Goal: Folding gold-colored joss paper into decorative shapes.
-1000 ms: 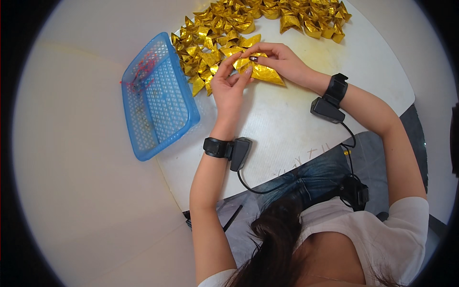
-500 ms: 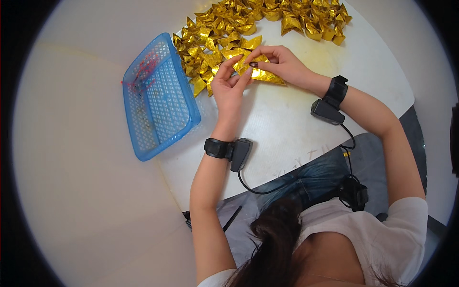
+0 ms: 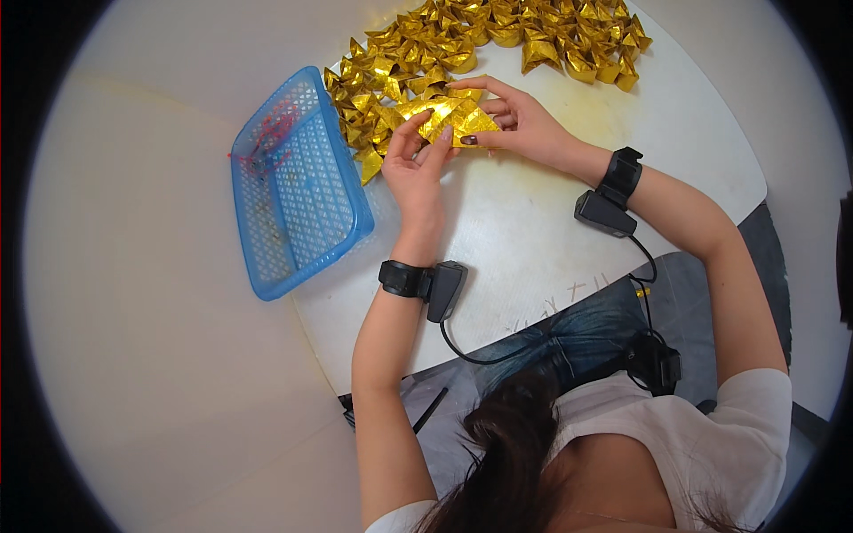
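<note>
A partly folded piece of gold foil paper [image 3: 460, 117] is held between my two hands above the white table. My left hand [image 3: 416, 164] pinches its near left edge between thumb and fingers. At its right end is my right hand [image 3: 526, 126], with the thumb pressed along the near edge and the index finger reaching over the far side. Parts of the paper are hidden by the fingers. Just beyond my hands lies a heap of folded gold paper ingots [image 3: 391, 71], which spreads along the far part of the table.
Left of my left hand, a blue plastic basket [image 3: 362, 213] with lattice walls sits tilted at the table's edge, with some red strands [image 3: 277, 129] in it. Black straps with small boxes and cables are on both wrists. The white table [image 3: 533, 231] has a curved right edge.
The paper's long right point, which stuck out under my right hand, no longer shows there. My left hand has shifted slightly left and nearer, and my right thumb has moved lower on the paper.
</note>
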The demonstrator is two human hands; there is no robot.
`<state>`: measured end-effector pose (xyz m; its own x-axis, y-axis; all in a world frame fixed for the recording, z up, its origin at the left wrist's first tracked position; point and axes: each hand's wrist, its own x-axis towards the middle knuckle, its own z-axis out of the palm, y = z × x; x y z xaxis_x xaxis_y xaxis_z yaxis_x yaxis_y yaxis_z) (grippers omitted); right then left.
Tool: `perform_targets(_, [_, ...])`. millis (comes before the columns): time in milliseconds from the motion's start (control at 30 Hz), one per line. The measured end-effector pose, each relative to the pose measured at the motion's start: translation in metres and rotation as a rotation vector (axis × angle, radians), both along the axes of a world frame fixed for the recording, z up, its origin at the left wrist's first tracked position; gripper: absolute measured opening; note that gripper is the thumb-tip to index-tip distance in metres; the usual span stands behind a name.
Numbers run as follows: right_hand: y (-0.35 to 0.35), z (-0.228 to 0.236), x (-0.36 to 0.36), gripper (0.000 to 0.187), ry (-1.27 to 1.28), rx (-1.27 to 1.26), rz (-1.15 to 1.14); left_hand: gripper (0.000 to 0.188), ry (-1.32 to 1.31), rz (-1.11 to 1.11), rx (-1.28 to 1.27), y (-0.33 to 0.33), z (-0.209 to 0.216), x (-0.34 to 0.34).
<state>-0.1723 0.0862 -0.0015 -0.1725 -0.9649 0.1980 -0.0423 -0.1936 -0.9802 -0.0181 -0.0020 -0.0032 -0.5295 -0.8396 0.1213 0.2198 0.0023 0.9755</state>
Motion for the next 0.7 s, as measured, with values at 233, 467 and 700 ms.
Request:
perform_targets(233, [-0.004,-0.009,-0.001,0.048,-0.025,0.018,-0.007,0.036,0.027,-0.01,-0.006,-0.001,0.0,-0.001])
perform_targets(467, [-0.01,-0.016,-0.004,0.036,-0.014,0.005,-0.013,0.043,0.087,0.01,0.111,0.0,0.006,0.001])
perform_targets(700, [-0.01,-0.02,-0.004,0.035,-0.102,-0.005,-0.055,0.06,0.125,0.037,0.086,0.002,0.005,0.0])
